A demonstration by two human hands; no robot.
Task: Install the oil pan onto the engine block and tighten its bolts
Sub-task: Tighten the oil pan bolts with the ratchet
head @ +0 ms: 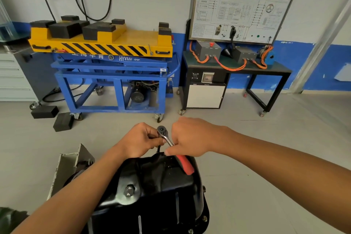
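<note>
Against the blue-and-white wall [171, 5] a yellow-topped lift cart [106, 47] and a wiring display board [245, 4] are seen from the head camera. Low in the view the black oil pan [161, 186] is set sump side up, and bolts [204, 218] are visible on its flange. At its far edge a ratchet [165, 135] is held: its head is pinched by the left hand [141, 140], its shank gripped by the right hand [191, 138].

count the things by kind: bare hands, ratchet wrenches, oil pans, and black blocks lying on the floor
bare hands: 2, left hand and right hand, both gripping the wrench
chrome ratchet wrench with red handle: 1
black metal oil pan: 1
black rectangular blocks on the floor: 2
total: 6
</note>
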